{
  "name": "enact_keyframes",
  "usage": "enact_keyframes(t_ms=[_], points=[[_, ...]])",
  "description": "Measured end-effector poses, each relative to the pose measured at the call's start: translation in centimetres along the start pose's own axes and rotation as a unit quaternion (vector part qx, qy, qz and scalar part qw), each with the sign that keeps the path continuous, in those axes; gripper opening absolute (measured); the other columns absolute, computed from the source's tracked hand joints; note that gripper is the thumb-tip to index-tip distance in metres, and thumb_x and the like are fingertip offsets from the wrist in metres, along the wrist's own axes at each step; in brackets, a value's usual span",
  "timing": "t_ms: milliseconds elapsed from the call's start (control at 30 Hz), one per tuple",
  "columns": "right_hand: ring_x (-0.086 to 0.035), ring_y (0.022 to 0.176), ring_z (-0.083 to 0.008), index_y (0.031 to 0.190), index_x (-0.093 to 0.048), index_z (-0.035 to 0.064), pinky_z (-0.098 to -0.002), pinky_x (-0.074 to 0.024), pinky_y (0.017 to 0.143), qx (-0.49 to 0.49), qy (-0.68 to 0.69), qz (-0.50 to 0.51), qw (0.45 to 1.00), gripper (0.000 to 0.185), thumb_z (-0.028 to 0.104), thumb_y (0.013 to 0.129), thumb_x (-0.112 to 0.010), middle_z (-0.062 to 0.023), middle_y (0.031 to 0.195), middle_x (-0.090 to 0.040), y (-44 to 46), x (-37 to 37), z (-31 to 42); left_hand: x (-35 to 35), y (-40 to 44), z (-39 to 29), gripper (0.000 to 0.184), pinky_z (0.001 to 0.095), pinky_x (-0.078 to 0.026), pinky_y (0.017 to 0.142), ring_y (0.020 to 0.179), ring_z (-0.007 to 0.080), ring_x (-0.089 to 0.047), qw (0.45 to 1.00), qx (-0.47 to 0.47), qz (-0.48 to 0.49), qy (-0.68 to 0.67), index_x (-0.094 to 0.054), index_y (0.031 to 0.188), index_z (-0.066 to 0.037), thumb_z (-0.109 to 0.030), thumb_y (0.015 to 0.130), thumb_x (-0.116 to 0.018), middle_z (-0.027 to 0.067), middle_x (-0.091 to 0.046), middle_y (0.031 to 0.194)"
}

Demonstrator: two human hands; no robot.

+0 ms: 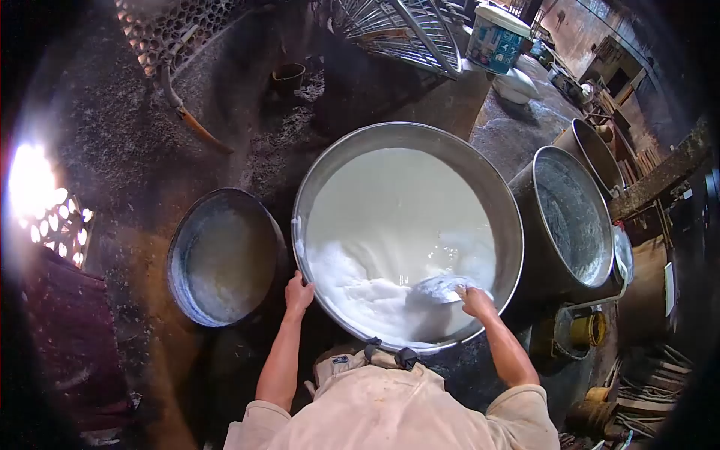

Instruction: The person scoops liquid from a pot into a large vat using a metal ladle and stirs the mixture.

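A wide metal basin (510, 217) stands in front of me, holding milky white liquid (397, 202) with thick white foam (352, 285) on the near side. My left hand (298, 294) is closed on the basin's left rim. Over the near right part of the liquid, my right hand (477, 301) grips the edge of a pale, shallow bowl (439, 289), which dips into the foam. The fingers under the bowl's edge are partly hidden, and its underside is out of sight.
A smaller metal pan (180, 277) with cloudy liquid stands left of the basin. Tall metal pots (540, 202) stand at the right, near a yellow container (595, 328). A labelled bucket (495, 45) and a white sack (516, 86) are at the back. Sticks lie at lower right.
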State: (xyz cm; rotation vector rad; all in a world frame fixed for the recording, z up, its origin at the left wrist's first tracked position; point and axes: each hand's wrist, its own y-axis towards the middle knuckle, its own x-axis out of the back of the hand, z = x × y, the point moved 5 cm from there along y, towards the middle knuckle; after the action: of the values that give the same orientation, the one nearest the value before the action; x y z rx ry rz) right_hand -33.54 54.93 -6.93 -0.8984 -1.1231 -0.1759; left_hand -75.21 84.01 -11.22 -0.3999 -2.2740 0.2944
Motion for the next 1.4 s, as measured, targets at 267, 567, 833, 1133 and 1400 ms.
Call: enact_keyframes(t_ms=[267,567,833,1133,1400], points=[[-0.065,0.066,-0.0342,0.096,-0.065,0.0030,-0.0432,-0.0520,0.060,0.081,0.000,-0.104,0.991,0.031,0.009,0.067,-0.058,-0.0217,0.073,-0.065,-4.3,11.0,-7.4,0.0,-1.7,-2.0,0.063,0.0362,-0.042,0.096,0.113,0.0349,-0.055,0.998,0.033,-0.052,-0.026,-0.037,0.136,0.004,-0.012,0.079,-0.060,0.0258,-0.057,0.119],[-0.061,0.087,-0.0428,0.099,-0.061,0.0004,-0.0449,-0.0503,0.074,0.002,0.109,-0.284,0.953,0.033,0.006,0.067,-0.056,-0.0274,0.089,-0.063,8.2,12.2,-8.8,-0.1,-1.7,-2.2,0.064,0.0373,-0.042,0.096,0.113,0.0366,-0.055,0.997,0.042,-0.058,0.014,-0.037,0.137,0.003,-0.012,0.080,-0.061,0.0258,-0.057,0.119],[-0.059,0.048,-0.0219,0.088,-0.060,-0.0015,-0.0356,-0.0480,0.042,-0.002,0.251,-0.108,0.962,0.024,0.009,0.065,-0.060,-0.0127,0.059,-0.059,10.2,3.9,-5.5,0.2,-1.3,-2.2,0.064,0.0382,-0.043,0.096,0.112,0.0371,-0.055,0.997,0.058,-0.028,0.050,-0.038,0.137,0.001,-0.014,0.079,-0.063,0.0253,-0.057,0.119],[-0.058,0.047,-0.0195,0.086,-0.059,-0.0013,-0.0344,-0.0487,0.041,-0.017,0.302,-0.050,0.952,0.024,0.010,0.065,-0.061,-0.0106,0.059,-0.059,5.2,-3.6,3.2,0.5,-1.2,-1.6,0.052,0.0425,-0.047,0.082,0.094,0.0375,-0.061,0.999,-0.010,-0.035,-0.023,-0.050,0.121,0.002,-0.015,0.074,-0.063,0.0217,-0.065,0.095],[-0.056,0.046,-0.0170,0.086,-0.058,-0.0009,-0.0322,-0.0484,0.040,-0.020,0.359,-0.009,0.933,0.023,0.008,0.065,-0.063,-0.0074,0.057,-0.057,0.8,-8.1,11.0,1.0,-0.5,-1.1,0.039,0.0407,-0.049,0.076,0.084,0.0343,-0.063,0.996,-0.016,0.012,-0.091,-0.058,0.105,-0.004,-0.014,0.069,-0.067,0.0168,-0.066,0.087]])
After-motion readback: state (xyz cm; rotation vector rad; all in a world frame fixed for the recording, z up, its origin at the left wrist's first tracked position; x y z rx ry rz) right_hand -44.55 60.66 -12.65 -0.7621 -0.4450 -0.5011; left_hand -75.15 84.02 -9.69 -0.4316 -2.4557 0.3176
